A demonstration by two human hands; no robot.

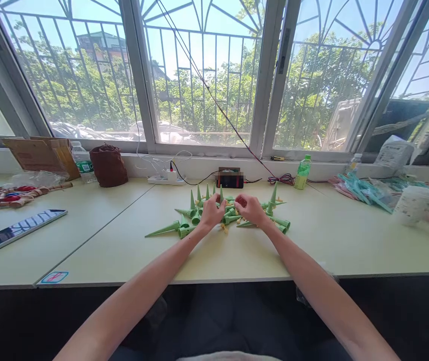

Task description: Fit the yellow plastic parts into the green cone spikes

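Both hands are over a spread of green plastic cones (pixel 167 229) on the pale table. My left hand (pixel 212 212) is closed around a green cone (pixel 221 194), whose pointed tip sticks up past the fingers. To its right, my right hand (pixel 251 209) has its fingers pinched together near that cone; whatever lies between them is too small to make out. Some cones stand upright, such as one (pixel 273 200) to the right, while others lie on their sides with open ends showing. Small yellow pieces (pixel 224 228) are scattered among them.
A phone (pixel 230 179) and a power strip (pixel 162 179) with cables sit by the window. A green bottle (pixel 302 173), a brown bag (pixel 108 165) and a cardboard box (pixel 41 155) stand along the back. A tablet (pixel 19 230) lies left; teal and pink strips (pixel 365 190) lie right.
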